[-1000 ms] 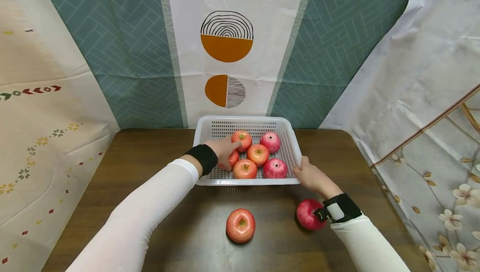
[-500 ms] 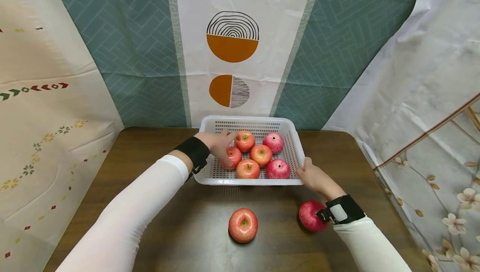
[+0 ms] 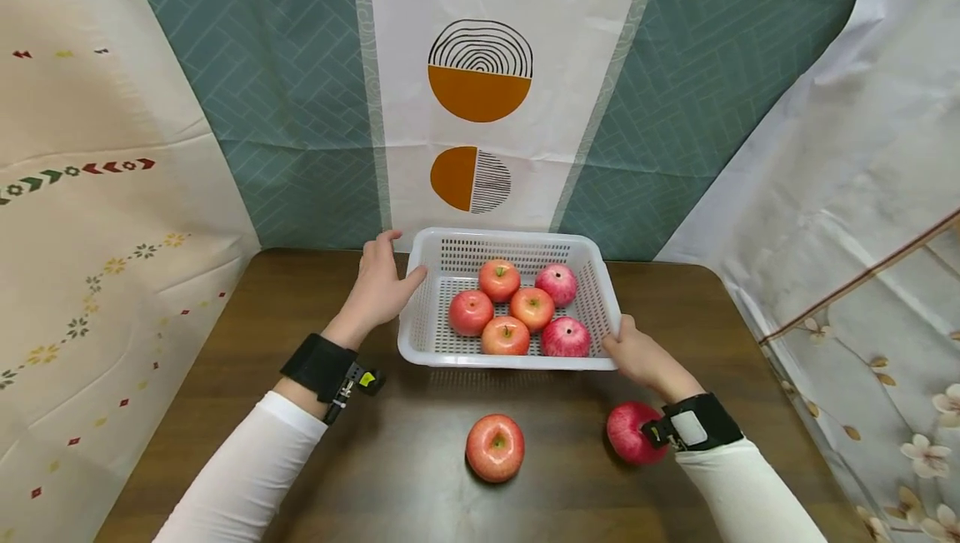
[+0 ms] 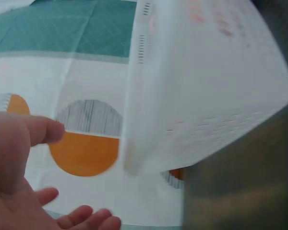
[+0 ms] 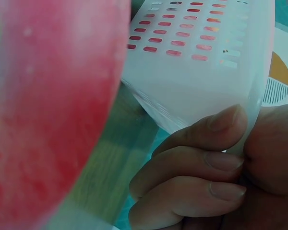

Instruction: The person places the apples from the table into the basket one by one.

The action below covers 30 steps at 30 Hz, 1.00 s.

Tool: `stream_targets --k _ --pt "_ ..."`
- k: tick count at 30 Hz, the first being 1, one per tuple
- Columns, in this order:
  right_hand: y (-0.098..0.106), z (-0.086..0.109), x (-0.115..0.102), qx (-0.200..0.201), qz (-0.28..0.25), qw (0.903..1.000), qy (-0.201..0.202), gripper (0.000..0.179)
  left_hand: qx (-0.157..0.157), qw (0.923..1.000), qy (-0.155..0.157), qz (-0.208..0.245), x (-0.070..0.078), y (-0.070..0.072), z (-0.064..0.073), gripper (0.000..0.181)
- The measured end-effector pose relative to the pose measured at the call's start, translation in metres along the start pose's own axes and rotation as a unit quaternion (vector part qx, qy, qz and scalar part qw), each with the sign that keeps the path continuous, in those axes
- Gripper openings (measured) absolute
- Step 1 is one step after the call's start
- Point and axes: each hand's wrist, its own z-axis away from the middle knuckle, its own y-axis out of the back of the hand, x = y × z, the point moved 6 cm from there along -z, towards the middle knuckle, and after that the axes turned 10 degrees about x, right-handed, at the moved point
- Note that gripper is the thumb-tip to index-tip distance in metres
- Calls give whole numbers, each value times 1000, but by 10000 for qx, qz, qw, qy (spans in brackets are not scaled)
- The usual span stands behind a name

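Observation:
A white perforated plastic basket (image 3: 517, 362) stands at the back of the table with several apples (image 3: 471, 313) and two deeper-pink, streaked fruits like pomegranates (image 3: 566, 336) in it. At its left side my left hand (image 3: 377, 286) is spread, thumb over the rim and fingers outside; in the left wrist view the fingers (image 4: 89, 218) are apart from the basket wall. My right hand (image 3: 641, 356) grips the basket's right rim near the front corner, its fingers (image 5: 197, 163) curled under the edge in the right wrist view.
One red apple (image 3: 495, 448) sits on the wooden table (image 3: 375, 476) in front of the basket. Beneath the right wrist lies a pink-red fruit (image 3: 632, 433), large in the right wrist view. A patterned cloth (image 3: 480, 176) hangs right behind the basket.
My left hand has let go of an apple inside the basket, lifted out and moved left to the basket's left rim. The right hand keeps its grip on the right rim.

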Motion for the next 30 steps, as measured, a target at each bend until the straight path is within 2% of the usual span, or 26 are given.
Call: stream_targets --k 5,9,11,14,20,25,30 --pt "2 0 2 -18 -86 10000 10 57 -279 9954 865 306 -21 -17 14 86" --pt "1 -2 2 -36 -108 9999 40 57 -347 9843 1469 914 -29 -31 26 79" --pt "0 -2 2 -43 -161 9999 40 58 -275 9786 1666 1172 -32 -37 31 75" --pt "-1 -2 3 -12 -209 9998 6 58 -82 9756 1718 1368 -35 -43 35 68" --pt "-3 0 9 66 -251 9996 -104 58 280 9775 1577 1371 -40 -53 40 52" --pt "-2 -1 8 153 -280 9995 -15 60 362 9744 1614 1525 -41 -54 42 50" --pt "-2 -2 9 185 -322 9993 3 62 315 9732 1769 1436 -41 -56 40 50"
